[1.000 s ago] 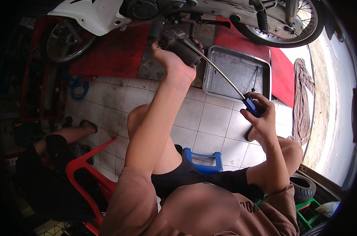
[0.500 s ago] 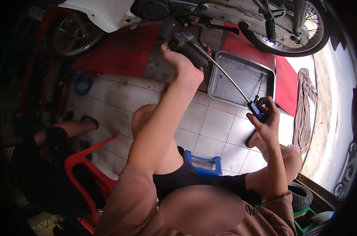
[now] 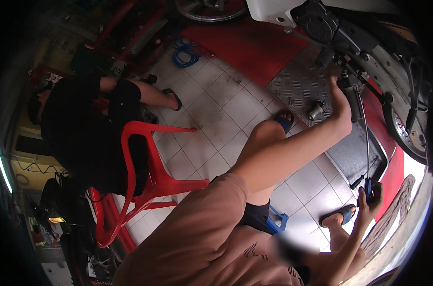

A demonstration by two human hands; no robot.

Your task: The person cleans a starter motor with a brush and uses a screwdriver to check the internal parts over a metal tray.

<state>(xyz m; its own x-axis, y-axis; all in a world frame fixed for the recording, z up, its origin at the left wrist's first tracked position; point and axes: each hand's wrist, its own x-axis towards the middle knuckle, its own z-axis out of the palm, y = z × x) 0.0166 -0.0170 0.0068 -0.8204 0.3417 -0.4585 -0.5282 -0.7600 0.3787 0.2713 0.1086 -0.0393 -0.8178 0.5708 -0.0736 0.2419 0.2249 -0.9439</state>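
My left hand [image 3: 336, 88], at the end of an outstretched arm, grips a dark cylindrical metal part [image 3: 353, 97] below the motorcycle [image 3: 369, 52]; most of its fingers are hidden. A long screwdriver [image 3: 367, 148] with a blue handle is in my right hand [image 3: 371, 199], lower down at the right. Its thin shaft runs up to the dark part, but I cannot tell exactly where the tip sits. A silver metal cylinder [image 3: 316, 110] lies on the patterned metal plate [image 3: 295, 83] beside my left forearm. Under the screwdriver is a metal tray [image 3: 342, 159], partly covered by my arm.
A red plastic chair [image 3: 178, 183] stands on the tiled floor to my left, with a person in dark clothes [image 3: 87, 133] beyond it. Blue coiled hose [image 3: 185, 53] lies farther off. A blue stool [image 3: 279, 220] is by my legs, and brown cloth [image 3: 392, 209] lies at the right.
The view has swung left, so the motorcycle, tray and both hands appear farther right. The chair and the other person show more fully. Both hands keep their holds.
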